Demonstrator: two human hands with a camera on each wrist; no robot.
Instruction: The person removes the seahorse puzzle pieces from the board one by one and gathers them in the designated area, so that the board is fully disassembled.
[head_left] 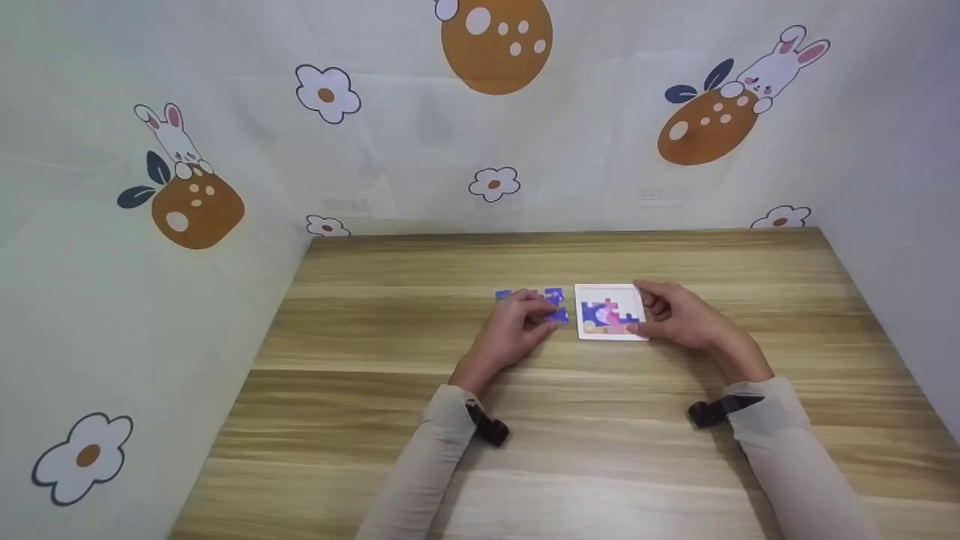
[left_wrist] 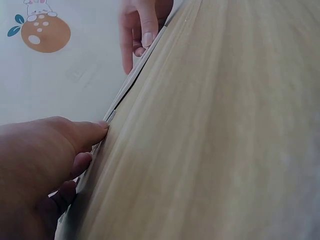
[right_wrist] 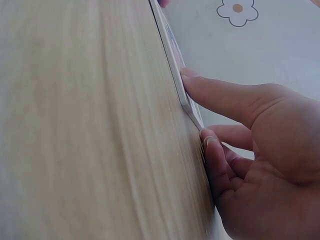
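Beige sleeves (head_left: 787,450) overhang tabletop (head_left: 600,450); left hand (head_left: 517,322), grip unclear, obscures puzzle pieces (head_left: 554,295); right hand (head_left: 681,319) grips tray (head_left: 626,297).

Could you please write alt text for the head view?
A person's right hand holds a partly filled white puzzle tray on a wood-grain table, while the left hand is at loose purple pieces beside it. Behind is a rabbit-and-fruit backdrop.

Head cam: fairly bright, diffuse light; pale glare on table (head_left: 607,487), nearer the body than L hand (head_left: 514,322) & R hand (head_left: 686,319). Puzzle pcs (head_left: 554,295) by L hand a bit soft. L wrist cam: dark shadow under L hand, grain blurry to its right. R wrist cam: hazy, grain soft left of R hand.
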